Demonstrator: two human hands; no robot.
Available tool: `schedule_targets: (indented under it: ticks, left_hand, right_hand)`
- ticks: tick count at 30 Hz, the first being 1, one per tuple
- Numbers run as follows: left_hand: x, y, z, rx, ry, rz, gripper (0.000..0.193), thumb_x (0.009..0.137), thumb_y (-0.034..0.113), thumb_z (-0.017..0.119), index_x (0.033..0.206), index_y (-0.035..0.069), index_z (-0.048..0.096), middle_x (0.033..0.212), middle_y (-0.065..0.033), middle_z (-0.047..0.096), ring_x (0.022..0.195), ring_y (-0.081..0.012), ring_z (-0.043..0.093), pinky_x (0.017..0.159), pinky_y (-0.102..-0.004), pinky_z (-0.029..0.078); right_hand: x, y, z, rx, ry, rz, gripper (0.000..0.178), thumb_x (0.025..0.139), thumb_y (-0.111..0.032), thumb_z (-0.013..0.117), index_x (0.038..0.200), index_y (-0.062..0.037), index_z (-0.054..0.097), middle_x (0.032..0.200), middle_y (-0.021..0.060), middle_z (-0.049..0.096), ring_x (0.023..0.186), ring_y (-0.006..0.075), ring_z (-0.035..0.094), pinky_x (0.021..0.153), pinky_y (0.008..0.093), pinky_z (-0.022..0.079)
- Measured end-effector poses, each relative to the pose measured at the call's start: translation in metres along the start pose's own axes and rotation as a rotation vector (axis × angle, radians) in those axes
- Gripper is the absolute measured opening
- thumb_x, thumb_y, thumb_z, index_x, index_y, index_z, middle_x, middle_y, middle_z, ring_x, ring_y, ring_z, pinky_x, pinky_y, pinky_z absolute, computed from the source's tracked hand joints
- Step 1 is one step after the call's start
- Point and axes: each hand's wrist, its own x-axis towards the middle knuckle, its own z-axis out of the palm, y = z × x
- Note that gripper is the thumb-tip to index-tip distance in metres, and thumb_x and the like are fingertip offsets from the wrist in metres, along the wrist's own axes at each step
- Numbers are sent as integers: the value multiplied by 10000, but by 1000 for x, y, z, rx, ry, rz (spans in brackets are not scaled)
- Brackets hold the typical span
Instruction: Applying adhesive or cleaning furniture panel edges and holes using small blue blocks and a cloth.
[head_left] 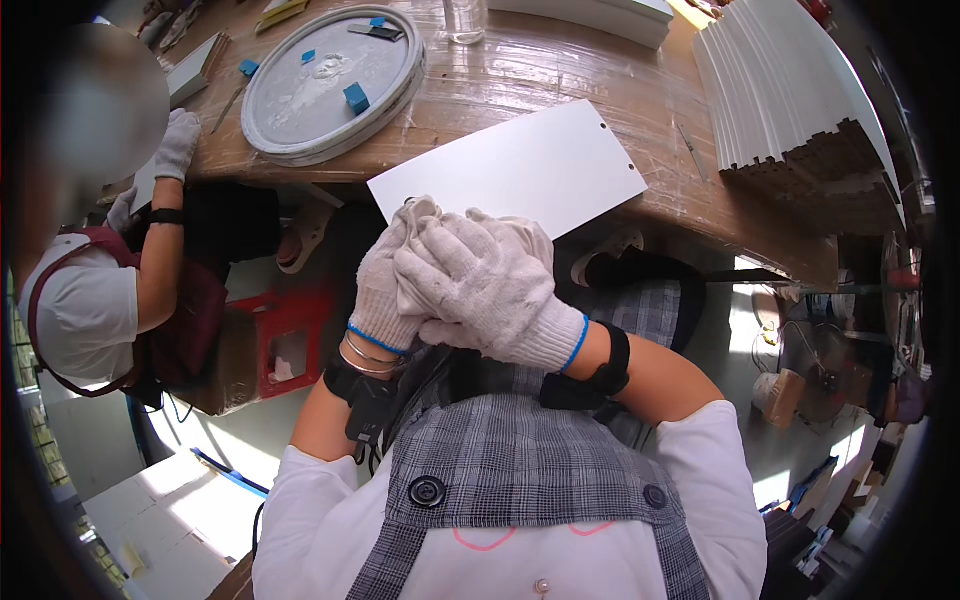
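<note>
Both my hands wear whitish knit gloves with blue cuff edges and meet in front of my apron, at the near edge of a white panel (520,165). My left hand (375,285) is closed, its fingers curled around what looks like a bunched pale cloth (537,236). Over it lies my right hand (490,280), fingers bent and pressed against the same bundle. Much of the cloth is hidden under the gloves. Flat on the table, the panel juts past the front edge and has small dark holes along its right end.
A round grey lid (290,110) with white paste, blue blocks and a scraper sits at the table's left. Stacked white panels (790,90) stand at the right, near a thin metal tool (691,150). At far left another person works with gloved hands (178,145) beside a red stool (290,340).
</note>
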Motion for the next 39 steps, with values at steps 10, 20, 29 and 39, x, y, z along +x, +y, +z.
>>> schedule_targets:
  ticks: [10, 20, 29, 39]
  left_hand:
    - [4, -8, 40, 455, 389, -14, 430, 954, 139, 496, 1349, 6, 388, 1316, -191, 508, 1228, -356, 506, 1046, -522, 414]
    - [-24, 9, 30, 466, 322, 35, 519, 873, 61, 500, 1373, 12, 371, 1355, -188, 478, 1265, -365, 468, 1092, -533, 344]
    - [-72, 23, -15, 351, 417, 53, 629, 787, -10, 446, 1403, 25, 323, 1350, -199, 458, 1261, -388, 461, 1070, -568, 364]
    - [-97, 34, -44, 223, 397, 152, 478, 859, 54, 507, 1326, 7, 419, 1328, -183, 500, 1261, -369, 466, 1082, -554, 341]
  right_hand:
    - [-109, 153, -62, -296, -26, 721, 540, 697, -205, 744, 1207, -131, 584, 1179, 112, 595, 1072, 315, 563, 947, 395, 451]
    - [-28, 80, -87, -90, 430, 219, 465, 718, -136, 703, 1170, -117, 597, 1139, 103, 597, 1046, 298, 583, 934, 414, 467]
    - [35, 91, 10, 24, -66, -4, 473, 736, -297, 681, 1177, -187, 547, 1152, 72, 541, 1077, 264, 540, 933, 411, 449]
    - [69, 193, -51, -985, 41, 494, 534, 836, -397, 651, 1278, -118, 540, 1337, 167, 495, 1230, 357, 457, 1038, 448, 368]
